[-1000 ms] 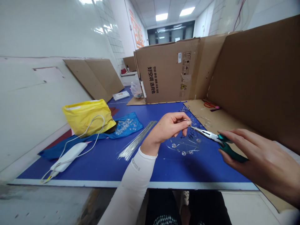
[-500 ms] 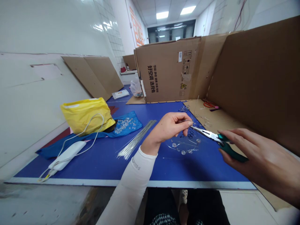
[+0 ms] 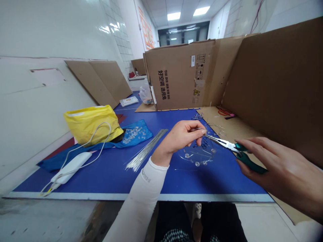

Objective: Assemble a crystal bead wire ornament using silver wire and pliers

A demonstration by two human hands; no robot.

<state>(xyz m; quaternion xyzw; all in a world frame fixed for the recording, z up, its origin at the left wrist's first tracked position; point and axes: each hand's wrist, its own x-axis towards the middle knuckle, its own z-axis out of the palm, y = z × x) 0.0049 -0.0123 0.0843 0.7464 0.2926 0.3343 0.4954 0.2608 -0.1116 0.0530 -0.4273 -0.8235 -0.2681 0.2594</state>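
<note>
Smooth tabletop, tapered metal pliers

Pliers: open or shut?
Pliers look shut or nearly so: the jaws show no clear gap. Too small to tell whether they grip anything at the left hand.

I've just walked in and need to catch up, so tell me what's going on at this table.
The person's left hand pinches a thin curved wire above the blue table. The right hand grips green-handled pliers, their tips right at the left hand's pinch; whether they clamp the wire is too small to tell. Below lie a few clear beads among fine wires. To the left is a bundle of straight wires.
</note>
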